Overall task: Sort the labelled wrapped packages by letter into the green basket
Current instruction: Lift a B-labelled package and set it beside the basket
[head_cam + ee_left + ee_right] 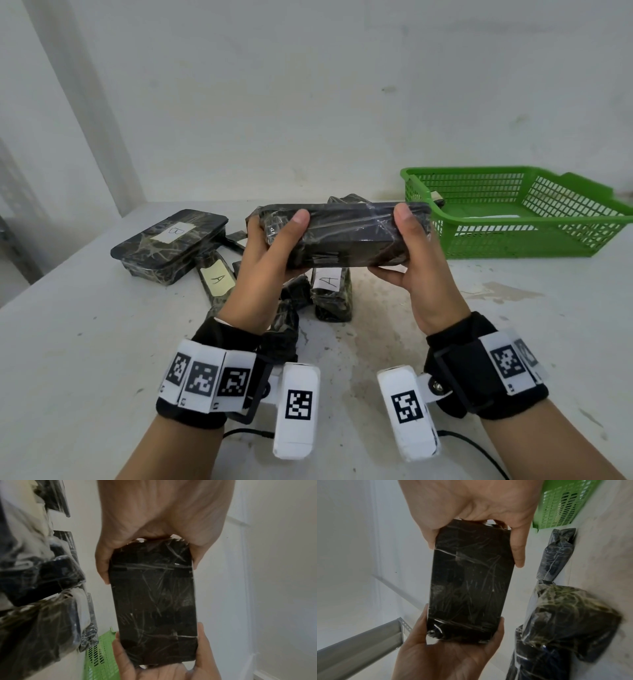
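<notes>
Left hand [265, 255] and right hand [416, 260] grip dark wrapped package [346, 234] by ends (label unseen) above tabletop [85, 342]; green basket [513, 212] near far right edge.

Bare storeroom, white wall [308, 85], metal shelving [359, 639]

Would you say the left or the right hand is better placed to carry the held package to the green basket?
Probably the right hand: it grips the package end nearest the green basket, which stands on that side.
</notes>
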{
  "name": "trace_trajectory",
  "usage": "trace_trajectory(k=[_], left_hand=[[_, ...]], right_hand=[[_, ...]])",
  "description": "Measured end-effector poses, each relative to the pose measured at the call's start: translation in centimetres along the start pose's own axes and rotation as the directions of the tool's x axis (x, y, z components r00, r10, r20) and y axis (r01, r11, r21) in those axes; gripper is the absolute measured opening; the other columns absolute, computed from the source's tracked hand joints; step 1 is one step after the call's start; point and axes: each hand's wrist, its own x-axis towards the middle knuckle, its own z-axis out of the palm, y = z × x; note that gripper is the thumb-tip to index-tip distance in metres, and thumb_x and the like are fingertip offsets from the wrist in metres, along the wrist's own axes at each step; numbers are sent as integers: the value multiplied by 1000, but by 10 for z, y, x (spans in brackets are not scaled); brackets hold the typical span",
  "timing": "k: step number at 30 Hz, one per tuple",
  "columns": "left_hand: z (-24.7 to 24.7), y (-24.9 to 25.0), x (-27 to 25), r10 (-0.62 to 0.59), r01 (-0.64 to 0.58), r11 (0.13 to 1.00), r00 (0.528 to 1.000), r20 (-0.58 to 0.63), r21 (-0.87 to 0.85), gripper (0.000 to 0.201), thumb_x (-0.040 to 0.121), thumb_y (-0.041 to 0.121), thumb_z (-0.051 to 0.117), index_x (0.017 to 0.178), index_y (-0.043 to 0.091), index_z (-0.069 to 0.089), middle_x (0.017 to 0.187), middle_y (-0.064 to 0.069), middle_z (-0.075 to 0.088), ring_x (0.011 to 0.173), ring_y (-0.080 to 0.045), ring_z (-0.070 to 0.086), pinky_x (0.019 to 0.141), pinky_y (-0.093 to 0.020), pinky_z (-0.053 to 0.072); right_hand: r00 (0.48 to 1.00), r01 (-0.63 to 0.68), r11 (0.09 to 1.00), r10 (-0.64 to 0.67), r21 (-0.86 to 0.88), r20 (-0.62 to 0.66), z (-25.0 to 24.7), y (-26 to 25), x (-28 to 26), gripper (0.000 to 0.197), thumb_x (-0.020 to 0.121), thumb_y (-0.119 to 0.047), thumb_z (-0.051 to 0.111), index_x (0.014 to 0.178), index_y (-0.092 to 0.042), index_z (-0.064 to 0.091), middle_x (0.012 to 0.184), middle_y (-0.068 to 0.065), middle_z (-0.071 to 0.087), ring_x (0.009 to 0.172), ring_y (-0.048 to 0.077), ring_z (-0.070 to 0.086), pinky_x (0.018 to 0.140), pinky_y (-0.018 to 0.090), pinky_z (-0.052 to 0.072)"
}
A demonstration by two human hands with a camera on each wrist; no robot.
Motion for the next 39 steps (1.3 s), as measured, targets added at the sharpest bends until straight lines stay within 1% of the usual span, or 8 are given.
trace_trajectory(k=[3, 8, 13, 24, 27, 31, 35, 39], left_hand=[[1, 2, -1, 6, -6, 1000, 1000, 18, -4, 51, 81, 42, 63, 125, 29, 41, 113, 6, 70, 96, -4, 71, 98, -45, 54], [-1, 2, -1, 9, -9, 1000, 999, 38, -9, 97, 71, 53, 75, 148, 17, 29, 135, -6, 61, 112, -14, 67, 100, -47, 52], [-4, -1, 3, 28, -27, 999, 999, 45, -17, 49, 75, 33, 69, 118, 20, 49, 106, -1, 74, 97, -14, 72, 97, -49, 53], [-2, -9, 4, 99, -99, 995, 994, 34, -3, 70, 67, 27, 80, 128, 16, 47, 109, -2, 73, 99, -16, 72, 81, -32, 57], [-6, -8, 6, 110, -111, 994, 993, 34, 23, 72, 51, 46, 90, 112, 50, 53, 131, -8, 59, 114, -22, 65, 97, -39, 51], [-7, 0, 3, 166, -168, 982, 986, 30, 85, 53, 45, 50, 84, 61, 79, 43, 119, 23, 35, 121, -9, 46, 103, -30, 35], [-13, -2, 7, 243, -246, 961, 969, 42, 123, 65, 47, 49, 89, 100, 54, 52, 139, -5, 37, 129, -29, 48, 110, -46, 40], [-9, -4, 7, 248, -248, 955, 969, 19, 165, 76, 48, 45, 83, 115, 42, 47, 128, 5, 35, 121, -14, 48, 102, -33, 45]], right_hand=[[1000, 1, 1000, -1, 2, -4, -1, 1, 0, 107, 63, -76, 61, 148, -15, 36, 126, 6, 66, 111, 18, 66, 89, 42, 58], [1000, -21, 1000, 21, 7, 11, -2, 0, 1, 135, 50, -86, 70, 153, -12, 25, 132, 6, 63, 114, 17, 65, 88, 40, 58], [999, 0, 1000, 0, -8, 41, -1, -2, -3, 80, 74, -66, 70, 136, -22, 48, 119, -2, 70, 107, 11, 68, 93, 44, 56], [1000, 6, 1000, -6, -2, 30, 2, -4, -8, 63, 69, -45, 81, 121, -20, 55, 110, -5, 71, 97, 8, 69, 95, 47, 55], [999, -22, 999, 24, -41, 49, 1, -2, -5, 74, 66, -67, 72, 128, -30, 54, 126, -5, 64, 108, 7, 65, 93, 45, 56], [984, -114, 990, 123, -79, 128, 1, -5, -4, 96, 58, -92, 48, 135, -36, 51, 127, -5, 64, 109, 17, 67, 84, 41, 59], [988, -87, 995, 81, 39, 134, 2, -6, -5, 76, 74, -71, 66, 128, -18, 54, 120, 4, 67, 107, 26, 68, 75, 39, 60], [995, -29, 984, 11, 174, 102, -2, -4, -2, 62, 64, -52, 68, 114, -16, 56, 121, 10, 58, 118, 27, 61, 80, 39, 59]])
